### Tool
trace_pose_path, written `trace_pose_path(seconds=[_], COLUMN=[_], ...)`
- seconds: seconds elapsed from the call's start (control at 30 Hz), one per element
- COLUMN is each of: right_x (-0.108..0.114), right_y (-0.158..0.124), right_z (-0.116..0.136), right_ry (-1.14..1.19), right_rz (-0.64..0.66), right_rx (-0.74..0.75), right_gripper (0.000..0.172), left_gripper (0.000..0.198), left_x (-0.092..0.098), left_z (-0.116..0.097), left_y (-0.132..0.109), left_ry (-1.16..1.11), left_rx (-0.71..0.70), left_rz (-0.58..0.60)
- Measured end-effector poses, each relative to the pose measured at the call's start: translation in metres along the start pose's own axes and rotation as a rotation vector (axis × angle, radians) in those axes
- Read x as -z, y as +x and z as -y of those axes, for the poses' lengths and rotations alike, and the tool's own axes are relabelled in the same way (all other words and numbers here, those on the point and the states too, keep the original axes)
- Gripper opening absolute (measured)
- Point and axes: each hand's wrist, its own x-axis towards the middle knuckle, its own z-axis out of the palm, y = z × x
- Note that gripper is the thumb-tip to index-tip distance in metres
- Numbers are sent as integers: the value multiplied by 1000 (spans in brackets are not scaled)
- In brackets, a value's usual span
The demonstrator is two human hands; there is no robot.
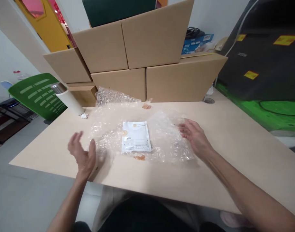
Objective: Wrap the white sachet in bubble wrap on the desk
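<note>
White packet [137, 138] lies flat on the bubble wrap [166, 135], printed text and barcode facing up, neither hand on it. Wrap spreads out left and right of the packet on the table [224, 129]; its corner behind and left of the packet sticks up by the boxes. Left hand [82, 153]: left of the packet, well apart from it, thumb and fingers spread with a gap between, holding nothing, near the wrap's edge. Slight blur on the fingers. Right hand [193, 137]: right of the packet, at the wrap's edge, fingers loosely bent; cannot tell if they pinch the film or only lie against it. Brown tape piece [139, 158] just on the person's side of the packet, second tape piece [146, 106] beyond it. White bottle [71, 102] with metal cap stands beyond the packet to the left, crumpled white scrap [84, 116] by its base. Cardboard boxes [157, 35] stacked behind the packet, dark green box [120, 11] on top. Green chair [38, 95] far left of the packet, past the bottle. Big dark case [263, 61] with yellow labels far right of the packet, farther back.
</note>
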Motion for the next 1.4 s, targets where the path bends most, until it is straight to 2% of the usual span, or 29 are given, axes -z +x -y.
trace_pose_path(seconds=[0.07,0.17,0.27,0.4,0.47,0.53,0.63,0.7,0.87,1.0,1.1,1.2,1.4], right_x=[-3,-8,-11,-9,-6,-3,4,7,12,13,14,14,12], right_y=[-5,-12,-21,-34,-38,-37,-27,-18,-5,-3,-2,-1,-4], right_z=[1,0,2,14,19,20,14,7,-5,-7,-6,-5,-1], right_ry=[47,48,-12,-187,-315,-424,-497,-495,-431,-486,-550,-610,-673], right_rz=[109,183,215,327,344,334,310,299,343,321,282,283,270], right_rx=[-57,-59,-58,39,68,47,2,-3,-3,22,62,66,73], right_gripper=[60,90,116,119,117,114,105,100,94,89,84,85,87], left_gripper=[23,25,31,33,33,34,41,43,22,17,20,23,19], left_x=[-9,-34,-61,-80,-80,-76,-71,-71,-82,-85,-75,-58,-34], left_z=[-18,-43,-59,-67,-66,-62,-53,-48,-46,-41,-25,-1,41], left_y=[0,1,0,-4,-3,1,11,18,21,20,31,51,77], left_ry=[-17,-99,-58,9,28,70,192,235,28,-99,-162,-179,-11], left_rx=[-161,-272,-303,-317,-317,-265,-95,8,216,289,318,358,440], left_rz=[173,470,637,819,841,810,764,786,858,849,841,822,854])
